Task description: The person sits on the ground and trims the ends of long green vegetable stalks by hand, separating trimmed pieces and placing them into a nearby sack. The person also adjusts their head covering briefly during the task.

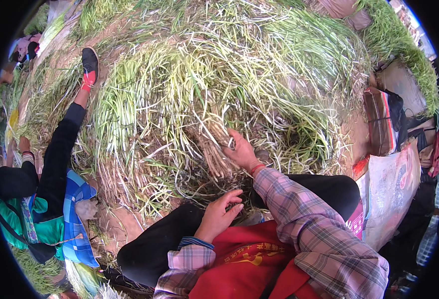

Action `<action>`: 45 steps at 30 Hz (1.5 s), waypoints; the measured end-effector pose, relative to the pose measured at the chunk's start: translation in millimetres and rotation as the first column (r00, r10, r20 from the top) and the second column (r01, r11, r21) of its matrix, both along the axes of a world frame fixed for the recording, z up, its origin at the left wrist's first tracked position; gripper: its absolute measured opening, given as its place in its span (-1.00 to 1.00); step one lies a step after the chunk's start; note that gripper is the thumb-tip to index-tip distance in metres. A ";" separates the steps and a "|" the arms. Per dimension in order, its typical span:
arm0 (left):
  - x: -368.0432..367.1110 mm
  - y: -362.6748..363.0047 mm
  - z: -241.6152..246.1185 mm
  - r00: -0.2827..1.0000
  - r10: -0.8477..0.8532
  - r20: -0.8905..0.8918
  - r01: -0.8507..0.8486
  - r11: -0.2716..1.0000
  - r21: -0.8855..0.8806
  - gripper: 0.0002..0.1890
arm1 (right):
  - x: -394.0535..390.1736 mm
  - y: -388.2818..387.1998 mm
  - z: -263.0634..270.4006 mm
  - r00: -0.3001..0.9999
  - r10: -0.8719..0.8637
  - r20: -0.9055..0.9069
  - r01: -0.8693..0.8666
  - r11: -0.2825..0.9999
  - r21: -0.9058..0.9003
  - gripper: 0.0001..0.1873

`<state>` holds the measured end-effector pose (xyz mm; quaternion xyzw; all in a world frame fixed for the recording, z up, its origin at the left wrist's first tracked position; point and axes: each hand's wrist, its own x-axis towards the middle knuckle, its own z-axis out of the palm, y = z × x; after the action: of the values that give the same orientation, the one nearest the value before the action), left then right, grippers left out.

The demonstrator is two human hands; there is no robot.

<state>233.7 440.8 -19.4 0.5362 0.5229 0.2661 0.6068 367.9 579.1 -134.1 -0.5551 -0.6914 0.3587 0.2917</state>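
A bunch of long allium-like stalks (pixel 216 159) lies at the near middle of the pile, its pale brownish ends pointing towards me. My right hand (pixel 240 151) grips this bunch from its right side, thumb and forefinger against the stalks; the other fingers are partly hidden. Just in front of my red apron (pixel 238 258), my left hand (pixel 221 213) hovers with nothing in it, fingers and thumb apart. Beyond both hands spreads a wide heap of green and yellowish stalks (pixel 189 82), many bent and tangled.
At left, another person in green (pixel 51 231) sits with one leg (pixel 60 130) stretched along the heap. My bent knees (pixel 159 239) flank the work spot. To the right are a white woven sack (pixel 391 194) and a striped bag (pixel 380 121). Bare brown ground (pixel 118 231) shows by my left knee.
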 end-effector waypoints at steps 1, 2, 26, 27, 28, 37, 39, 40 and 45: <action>0.4 3.5 -6.3 0.997 0.009 0.073 -0.008 1.000 -0.021 -0.59 | -1.6 0.1 -1.9 0.988 0.022 0.154 0.001 0.989 -0.149 -0.41; 0.1 8.8 -13.7 0.999 0.008 0.048 -0.008 1.000 -0.015 -0.61 | -0.3 0.0 -2.1 0.965 0.106 0.241 -0.041 0.966 -0.257 -0.42; -25.2 152.9 -178.1 0.690 0.718 -0.092 -0.698 0.625 -0.351 -0.48 | 28.8 97.1 -70.5 0.912 -0.402 0.081 0.351 0.665 -0.659 -0.35; -25.5 156.8 -177.3 0.731 0.670 -0.132 -0.670 0.667 -0.325 -0.48 | 30.5 98.7 -71.4 0.857 -0.515 0.001 0.359 0.596 -0.719 -0.35; -25.9 160.5 -175.3 0.769 0.616 -0.171 -0.635 0.703 -0.320 -0.48 | 30.6 100.7 -73.0 0.806 -0.586 -0.087 0.291 0.519 -0.804 -0.35; -18.8 183.6 -155.6 0.843 0.502 -0.192 -0.535 0.752 -0.385 -0.23 | -2.6 101.9 -77.4 0.777 -0.604 -0.178 0.235 0.541 -0.807 0.02; -24.3 185.5 -156.2 0.731 0.680 -0.065 -0.647 0.659 -0.383 -0.19 | -3.4 102.2 -69.4 0.682 -0.671 -0.289 0.141 0.509 -0.849 -0.06; -26.0 185.3 -156.2 0.707 0.708 -0.011 -0.649 0.641 -0.409 -0.13 | -1.4 104.7 -64.2 0.655 -0.683 -0.322 0.039 0.457 -0.889 -0.15; -28.2 178.1 -153.9 0.766 0.635 0.102 -0.516 0.700 -0.493 -0.12 | -7.9 118.8 -39.9 0.794 -0.453 -0.404 -0.193 0.443 -0.875 -0.53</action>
<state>205.4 619.0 -173.2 0.1528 0.6250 0.3883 0.6598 360.1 697.8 -174.0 -0.5368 -0.2238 0.7921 0.1853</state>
